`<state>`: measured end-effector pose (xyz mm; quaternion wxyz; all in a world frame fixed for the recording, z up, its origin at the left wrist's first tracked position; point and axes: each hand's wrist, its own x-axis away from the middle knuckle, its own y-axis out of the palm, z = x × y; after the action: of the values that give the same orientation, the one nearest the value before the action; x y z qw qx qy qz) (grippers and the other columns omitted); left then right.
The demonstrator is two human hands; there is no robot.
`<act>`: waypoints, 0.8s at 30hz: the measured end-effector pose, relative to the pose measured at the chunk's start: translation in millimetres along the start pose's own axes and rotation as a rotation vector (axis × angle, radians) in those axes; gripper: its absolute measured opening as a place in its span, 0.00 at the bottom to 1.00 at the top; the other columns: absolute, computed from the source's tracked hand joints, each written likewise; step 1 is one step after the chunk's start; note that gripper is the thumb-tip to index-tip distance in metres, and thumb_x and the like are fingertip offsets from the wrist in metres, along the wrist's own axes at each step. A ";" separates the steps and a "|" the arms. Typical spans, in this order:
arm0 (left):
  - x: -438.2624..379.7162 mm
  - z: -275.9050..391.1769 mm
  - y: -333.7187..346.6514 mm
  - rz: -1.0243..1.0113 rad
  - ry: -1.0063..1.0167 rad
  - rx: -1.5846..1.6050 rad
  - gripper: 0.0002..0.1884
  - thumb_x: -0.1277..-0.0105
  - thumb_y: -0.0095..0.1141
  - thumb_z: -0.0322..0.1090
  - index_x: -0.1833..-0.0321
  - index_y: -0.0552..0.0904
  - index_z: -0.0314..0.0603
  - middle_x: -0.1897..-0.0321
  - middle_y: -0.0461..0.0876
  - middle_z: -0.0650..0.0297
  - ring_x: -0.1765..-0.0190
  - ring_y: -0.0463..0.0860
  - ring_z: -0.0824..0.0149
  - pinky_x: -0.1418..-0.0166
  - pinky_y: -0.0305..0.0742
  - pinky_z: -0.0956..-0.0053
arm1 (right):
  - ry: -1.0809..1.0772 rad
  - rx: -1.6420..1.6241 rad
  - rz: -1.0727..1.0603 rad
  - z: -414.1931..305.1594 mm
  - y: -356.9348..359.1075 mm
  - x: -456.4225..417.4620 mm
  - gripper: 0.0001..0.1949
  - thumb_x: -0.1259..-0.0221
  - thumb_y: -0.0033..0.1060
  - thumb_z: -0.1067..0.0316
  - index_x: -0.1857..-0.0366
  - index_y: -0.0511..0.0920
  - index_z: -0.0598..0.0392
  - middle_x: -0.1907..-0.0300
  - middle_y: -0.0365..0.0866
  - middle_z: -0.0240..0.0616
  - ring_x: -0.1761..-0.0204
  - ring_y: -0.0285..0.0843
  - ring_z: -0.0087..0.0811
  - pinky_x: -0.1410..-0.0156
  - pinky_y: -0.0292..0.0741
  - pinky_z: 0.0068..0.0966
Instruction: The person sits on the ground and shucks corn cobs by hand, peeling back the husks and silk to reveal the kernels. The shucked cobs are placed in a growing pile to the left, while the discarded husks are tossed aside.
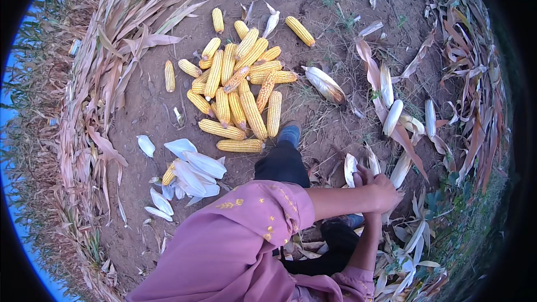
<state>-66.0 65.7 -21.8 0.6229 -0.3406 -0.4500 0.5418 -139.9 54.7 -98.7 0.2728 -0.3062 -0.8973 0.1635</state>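
My left hand is closed at the right, its forearm crossing over my other wrist, with pale husk fibres at its fingers. Just above and left of it, my right hand grips pale corn husk; whether an ear is inside is hidden. A pile of husked yellow corn ears lies on the soil ahead. Beside it, to the right, is an ear in its dry husk. More pale, husk-covered ears lie on stalks above my hands.
Loose white husks lie at the left, partly over a yellow ear. Dry corn stalks are heaped along the left, and more stalks at the right. Discarded husks and green weeds border my lower right.
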 end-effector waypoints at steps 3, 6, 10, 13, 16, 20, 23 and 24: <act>11.1 20.4 -24.6 -0.068 -0.259 -0.142 0.09 0.44 0.60 0.41 0.67 0.83 0.45 0.64 0.80 0.64 0.55 0.76 0.65 0.46 0.66 0.65 | 0.054 0.068 0.021 2.0 -11.0 13.5 0.20 0.30 0.53 0.64 0.38 0.69 0.58 0.53 0.80 0.42 0.53 0.78 0.29 0.47 0.73 0.26; 6.0 8.2 -0.1 -0.094 -0.125 -0.139 0.08 0.43 0.61 0.41 0.67 0.84 0.46 0.62 0.80 0.66 0.53 0.75 0.67 0.42 0.64 0.66 | 0.071 0.108 -0.005 4.8 -13.1 22.2 0.20 0.31 0.53 0.64 0.38 0.69 0.58 0.53 0.80 0.42 0.53 0.78 0.29 0.47 0.73 0.26; -8.7 7.8 9.9 -0.232 0.012 -0.183 0.08 0.39 0.58 0.36 0.58 0.83 0.45 0.61 0.78 0.67 0.54 0.75 0.71 0.42 0.65 0.67 | 0.079 0.159 -0.032 4.9 -14.5 28.4 0.20 0.31 0.53 0.65 0.38 0.69 0.58 0.53 0.80 0.42 0.53 0.78 0.29 0.47 0.74 0.26; -22.9 39.6 78.0 -0.319 -0.795 -0.283 0.12 0.31 0.48 0.33 0.48 0.78 0.39 0.69 0.80 0.68 0.64 0.78 0.76 0.57 0.70 0.76 | 0.095 0.210 -0.067 6.0 -16.2 31.4 0.20 0.31 0.54 0.65 0.38 0.69 0.58 0.54 0.81 0.42 0.53 0.78 0.30 0.47 0.74 0.26; -30.1 47.2 105.0 -0.237 -1.103 -0.131 0.12 0.27 0.45 0.33 0.45 0.74 0.40 0.73 0.77 0.70 0.70 0.76 0.81 0.66 0.67 0.85 | 0.114 0.272 -0.117 1.8 -17.1 31.1 0.20 0.32 0.54 0.65 0.38 0.69 0.58 0.54 0.81 0.42 0.53 0.79 0.30 0.47 0.74 0.26; -50.4 42.8 114.1 -0.162 -1.195 0.038 0.12 0.27 0.45 0.33 0.45 0.74 0.39 0.71 0.76 0.69 0.67 0.75 0.79 0.65 0.66 0.84 | 0.118 0.358 -0.210 -8.9 -9.3 20.7 0.20 0.32 0.54 0.66 0.39 0.69 0.58 0.54 0.81 0.42 0.53 0.79 0.30 0.47 0.74 0.26; -52.7 39.2 105.7 -0.166 -1.168 0.072 0.13 0.29 0.46 0.33 0.45 0.75 0.38 0.68 0.76 0.66 0.64 0.74 0.76 0.62 0.66 0.80 | 0.140 0.398 -0.258 -20.1 1.1 12.7 0.20 0.32 0.54 0.66 0.39 0.69 0.58 0.54 0.81 0.42 0.54 0.79 0.30 0.47 0.74 0.26; -53.6 39.7 102.8 -0.174 -1.177 0.094 0.13 0.29 0.46 0.33 0.46 0.75 0.38 0.67 0.76 0.66 0.62 0.74 0.74 0.60 0.66 0.78 | 0.137 0.406 -0.287 -22.3 5.0 9.4 0.20 0.32 0.55 0.66 0.39 0.69 0.58 0.55 0.81 0.42 0.54 0.79 0.31 0.47 0.74 0.26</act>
<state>-141.2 29.2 -111.5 0.3254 0.0829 -0.7213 0.6058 -130.7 67.3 -79.6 0.4092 -0.1250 -0.8598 0.2786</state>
